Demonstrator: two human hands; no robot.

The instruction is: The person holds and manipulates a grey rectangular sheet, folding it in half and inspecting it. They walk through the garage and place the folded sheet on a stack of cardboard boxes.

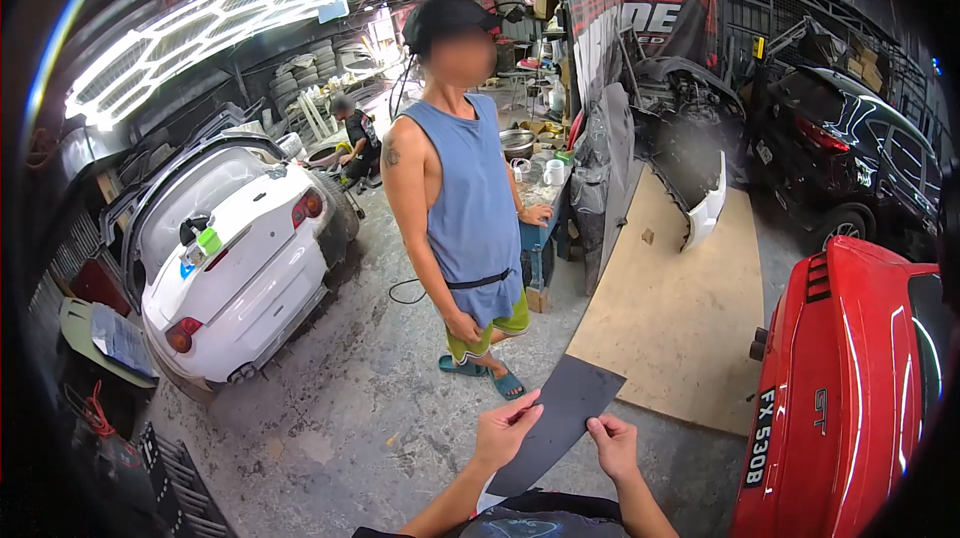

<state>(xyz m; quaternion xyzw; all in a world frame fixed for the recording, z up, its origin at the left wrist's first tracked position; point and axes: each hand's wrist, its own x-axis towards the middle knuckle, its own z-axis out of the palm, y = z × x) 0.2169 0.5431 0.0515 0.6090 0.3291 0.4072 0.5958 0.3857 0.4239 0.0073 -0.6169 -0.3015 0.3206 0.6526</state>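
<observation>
In front of me I hold up a dark grey, matte sheet (565,408) that looks like sandpaper. My left hand (503,435) pinches its left edge between thumb and fingers. The right edge is held the same way by my right hand (614,446). The sheet is flat and tilted, with its lower end close to my body. Past it stands a person (465,198) in a blue sleeveless top and dark cap, one hand resting on a blue workbench (545,243).
A white car (245,268) stands at left, a red car (840,368) close at right, a black car (850,148) behind it. A white bumper part (706,214) lies on a wooden board (680,318). Another person (358,143) crouches far back. A dark slotted rack (180,478) is at lower left.
</observation>
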